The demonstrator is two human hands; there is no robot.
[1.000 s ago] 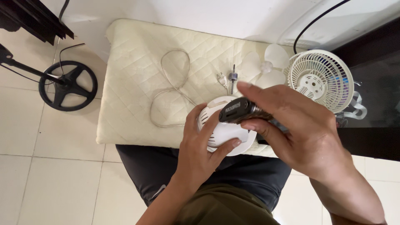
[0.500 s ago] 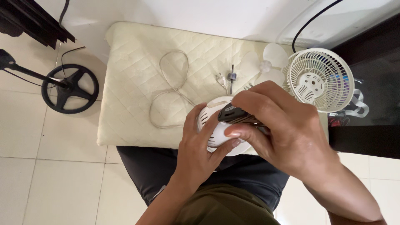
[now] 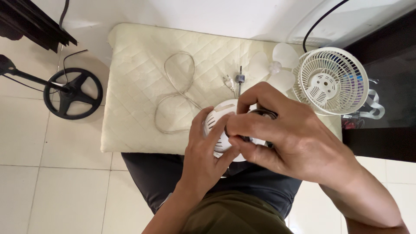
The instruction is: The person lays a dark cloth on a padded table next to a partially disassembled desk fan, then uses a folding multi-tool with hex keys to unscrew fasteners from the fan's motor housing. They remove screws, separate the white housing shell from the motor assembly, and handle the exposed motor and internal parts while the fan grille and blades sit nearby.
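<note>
Seated at a cream quilted cushion (image 3: pixel 143 82), a person works on a white vented fan housing (image 3: pixel 215 125) at its near edge, over the lap. L hand (image 3: pixel 206 158) cups the housing from below, fingers wrapped round it; R hand (image 3: pixel 286 138) is clenched on a dark tool (image 3: pixel 260 113) pressed vs. the housing's top. Nearby on the cushion: looped white cord (image 3: pixel 177 93), metal shaft (image 3: pixel 239 80), translucent fan blades (image 3: pixel 273 67), white fan grille (image 3: pixel 331 80) at R edge.
</note>
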